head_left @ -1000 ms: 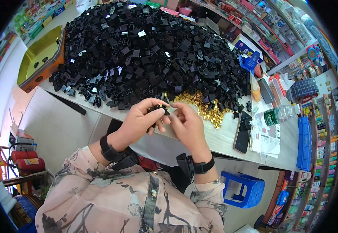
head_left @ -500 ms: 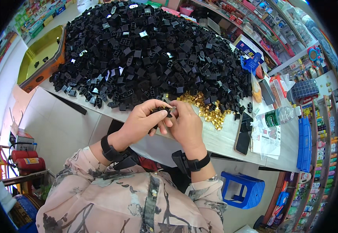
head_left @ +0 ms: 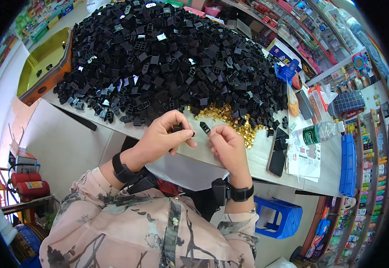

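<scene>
My left hand (head_left: 162,135) is curled around dark plastic pieces above the table's front edge; the fingers hide most of them. A black plastic part (head_left: 178,127) shows between its thumb and forefinger. To its right, my right hand (head_left: 229,146) pinches one small black plastic housing (head_left: 205,128) by its lower end, slots showing on its face. The two hands are apart. Behind them rises a big heap of similar black plastic housings (head_left: 158,62). Small gold-coloured metal pieces (head_left: 230,120) lie in a pile just beyond my right hand.
On the right of the table are a phone (head_left: 277,154), a clear plastic bottle (head_left: 319,133), papers (head_left: 305,163) and a blue tray (head_left: 348,165). A yellow-lined box (head_left: 42,67) stands at the left. Below the table is a blue stool (head_left: 278,216). Stocked shelves (head_left: 368,178) line the right.
My hands were together over the black pieces; now they are apart. The right hand has moved right and down, carrying one black housing. The left hand keeps its hold.
</scene>
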